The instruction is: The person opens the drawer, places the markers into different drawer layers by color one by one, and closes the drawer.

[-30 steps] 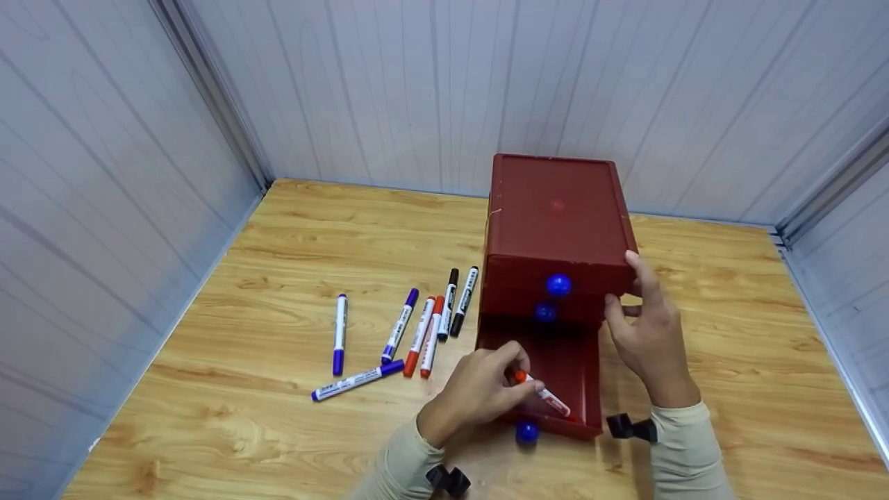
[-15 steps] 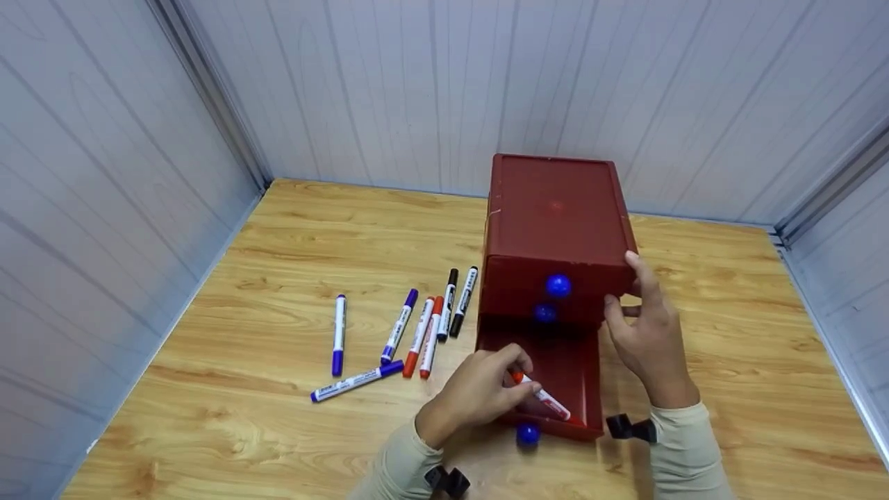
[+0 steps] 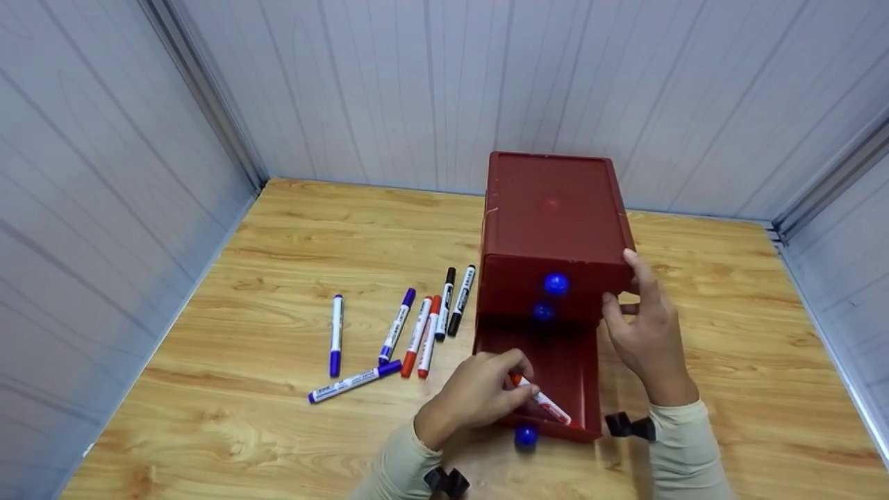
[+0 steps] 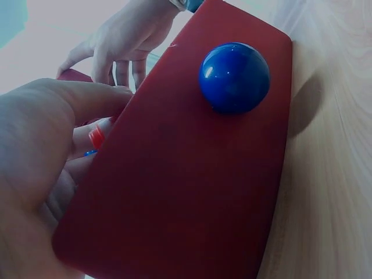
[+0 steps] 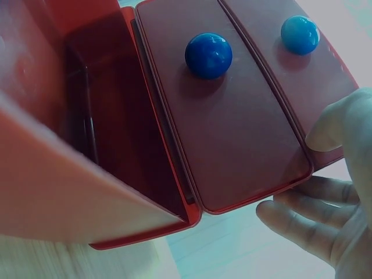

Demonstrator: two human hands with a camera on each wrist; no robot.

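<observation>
My left hand (image 3: 479, 389) reaches over the left side of a pulled-out bottom drawer (image 3: 566, 361). Its thumb and fingers pinch a red marker (image 3: 552, 408), white-bodied, slanting low inside near the drawer's front wall. In the left wrist view the drawer front (image 4: 174, 174) with its blue ball knob (image 4: 235, 77) hides most of the marker; a red end (image 4: 96, 138) shows between the fingers. My right hand (image 3: 647, 340) touches the right front corner of the dark red drawer cabinet (image 3: 555, 201), thumb at the front, fingers extended along the side.
Two upper drawers stand closed, each with a blue knob (image 3: 556, 284). Left of the cabinet lie several capped markers: blue ones (image 3: 337, 335), red ones (image 3: 417, 337) and black ones (image 3: 462, 300). Pale panel walls (image 3: 347, 90) enclose the wooden table (image 3: 243, 417).
The marker in my left hand has shifted very slightly toward the drawer's front wall. Both hands have otherwise hardly moved, and the head view has drifted a little.
</observation>
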